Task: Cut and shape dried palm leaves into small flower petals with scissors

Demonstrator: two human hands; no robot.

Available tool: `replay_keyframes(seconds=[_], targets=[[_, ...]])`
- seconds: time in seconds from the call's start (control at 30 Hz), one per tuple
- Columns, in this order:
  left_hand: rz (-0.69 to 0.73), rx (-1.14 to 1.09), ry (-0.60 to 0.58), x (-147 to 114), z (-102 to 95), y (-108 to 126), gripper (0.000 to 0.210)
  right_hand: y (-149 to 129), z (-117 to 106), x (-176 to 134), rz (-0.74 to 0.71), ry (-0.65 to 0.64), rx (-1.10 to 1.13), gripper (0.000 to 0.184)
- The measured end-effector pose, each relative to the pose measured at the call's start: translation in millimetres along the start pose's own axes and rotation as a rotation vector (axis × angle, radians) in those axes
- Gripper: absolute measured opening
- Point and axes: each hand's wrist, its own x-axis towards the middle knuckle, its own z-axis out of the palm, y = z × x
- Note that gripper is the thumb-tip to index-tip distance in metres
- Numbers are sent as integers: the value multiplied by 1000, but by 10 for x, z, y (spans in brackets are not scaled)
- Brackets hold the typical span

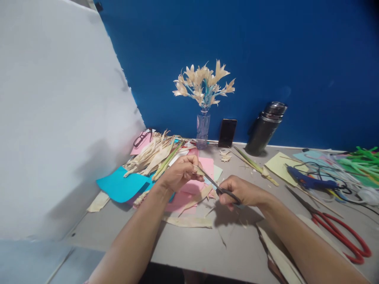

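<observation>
My left hand (181, 172) is closed in a pinch on a small strip of pale dried corn husk (199, 170). My right hand (238, 190) grips dark-handled scissors (211, 180), their blades pointing up and left to the strip. Whether the blades are parted is too small to tell. Beneath both hands lie pink paper (194, 188) and cut husk scraps (211, 193). A long husk strip (188, 222) rests nearer me on the table. Behind my left hand is a pile of dried husks (158, 152).
Against the blue wall stand a vase of husk flowers (203, 130), a phone (227, 133) and a tilted thermos (265, 130). At right lie red-handled scissors (340, 232), a blue glue gun (309, 179) and green pipe cleaners (359, 161). Blue paper (121, 185) and eyeglasses (142, 138) are at left.
</observation>
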Motion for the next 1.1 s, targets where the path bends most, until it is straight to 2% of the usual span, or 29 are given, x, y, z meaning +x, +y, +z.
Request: replay_keyframes(seconds=[0.3, 0.43, 0.53, 0.6, 0.67, 0.73, 0.83, 0.9, 0.97, 1.03, 1.1], targets=[[0, 28, -39, -3, -26, 10, 11, 17, -5, 8, 7, -21, 42, 40], [6, 20, -11, -8, -19, 19, 13, 30, 2, 16, -10, -6, 60, 43], [32, 48, 21, -10, 20, 28, 14, 47, 31, 55, -83, 134, 113, 43], [54, 102, 45, -8, 62, 18, 15, 58, 70, 100, -122, 277, 225, 37], [41, 177, 54, -4, 106, -17, 15, 66, 122, 150, -145, 382, 376, 39], [-7, 247, 28, 6, 140, -73, 16, 71, 176, 190, -166, 432, 482, 47], [-75, 284, -30, 37, 157, -160, 15, 64, 234, 215, -168, 475, 522, 45], [-97, 221, -5, 67, 157, -192, 15, 42, 250, 209, -153, 500, 558, 46], [-118, 71, 79, 94, 171, -206, 17, 5, 251, 198, -150, 525, 607, 48], [-137, -107, 160, 105, 218, -222, 21, -33, 247, 194, -156, 572, 635, 48], [-137, -210, 183, 101, 300, -266, 22, -51, 245, 202, -164, 634, 632, 44]])
